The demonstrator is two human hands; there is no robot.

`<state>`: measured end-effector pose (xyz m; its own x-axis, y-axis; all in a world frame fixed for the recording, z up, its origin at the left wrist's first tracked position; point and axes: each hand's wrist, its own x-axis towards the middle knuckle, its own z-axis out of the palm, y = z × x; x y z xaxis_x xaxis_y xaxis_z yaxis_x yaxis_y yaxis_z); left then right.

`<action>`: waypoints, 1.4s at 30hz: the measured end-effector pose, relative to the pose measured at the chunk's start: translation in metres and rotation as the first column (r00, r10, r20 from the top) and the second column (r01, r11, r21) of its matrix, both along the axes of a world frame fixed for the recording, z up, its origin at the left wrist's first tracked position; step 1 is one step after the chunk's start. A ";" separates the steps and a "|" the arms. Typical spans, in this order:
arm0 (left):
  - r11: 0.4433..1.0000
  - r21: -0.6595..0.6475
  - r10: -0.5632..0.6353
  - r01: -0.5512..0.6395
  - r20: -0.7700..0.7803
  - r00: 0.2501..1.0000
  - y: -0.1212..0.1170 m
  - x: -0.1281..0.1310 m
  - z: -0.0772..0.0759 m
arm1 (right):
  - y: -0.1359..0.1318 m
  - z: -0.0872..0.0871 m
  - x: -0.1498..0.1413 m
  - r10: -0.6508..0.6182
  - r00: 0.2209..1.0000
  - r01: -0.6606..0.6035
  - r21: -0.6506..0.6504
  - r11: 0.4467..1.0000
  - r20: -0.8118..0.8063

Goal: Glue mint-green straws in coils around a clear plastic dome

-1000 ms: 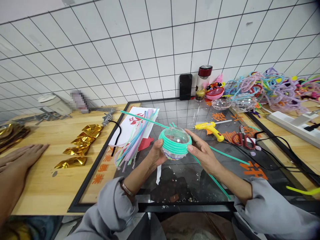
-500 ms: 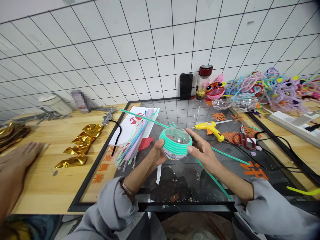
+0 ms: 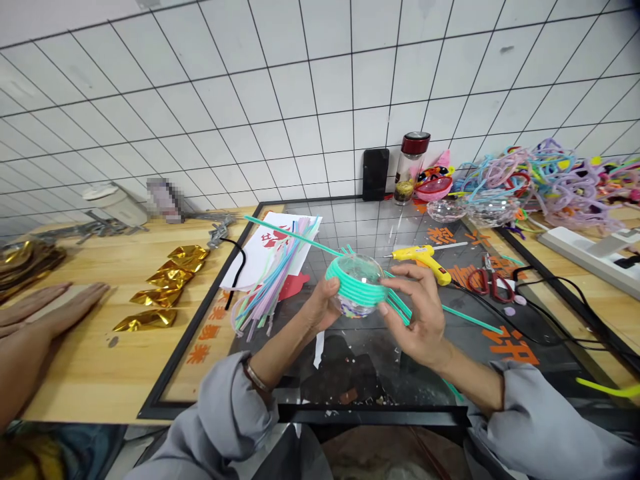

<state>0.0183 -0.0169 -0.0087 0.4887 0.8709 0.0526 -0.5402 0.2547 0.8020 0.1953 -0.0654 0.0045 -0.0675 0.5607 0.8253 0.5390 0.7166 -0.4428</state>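
My left hand [image 3: 323, 308] is closed around the left side of a clear plastic bowl [image 3: 365, 269], its thumb on the green bands. Rows of green pipe cleaner [image 3: 357, 292] wrap the bowl's upper part; below them a multicoloured patterned part shows. At the bowl's right side my right hand [image 3: 419, 313] has its thumb and fingertips around green pipe cleaner ends that stick out there. More green lengths stretch out behind the bowl to the left and to the right over the glass. Pipe cleaners in pastel colours [image 3: 275, 283] lie in a bundle left of my hands.
A yellow glue gun [image 3: 423, 259] and red-handled scissors [image 3: 493, 283] lie to the right, with black cables. Behind stand a phone [image 3: 375, 175] and a tea bottle [image 3: 411, 170]. A power strip [image 3: 593, 257] lies far right. Another person's hands [image 3: 65, 310] rest at left near gold foil pieces [image 3: 170, 277].
My right hand has shifted right and lower, with its fingers now bent around the green ends beside the bowl. The bowl is tilted slightly. The other person's second hand has come into view.
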 end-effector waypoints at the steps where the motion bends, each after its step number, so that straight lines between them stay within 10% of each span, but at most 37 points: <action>1: 1.000 0.009 0.003 -0.003 -0.001 1.000 0.000 0.000 0.001 | -0.001 0.000 0.000 0.009 0.999 -0.010 0.017 1.000 0.046; 42: 0.998 0.047 0.046 -0.046 0.003 0.999 -0.003 0.002 0.007 | -0.003 -0.001 -0.003 0.045 0.996 -0.045 -0.011 0.999 0.073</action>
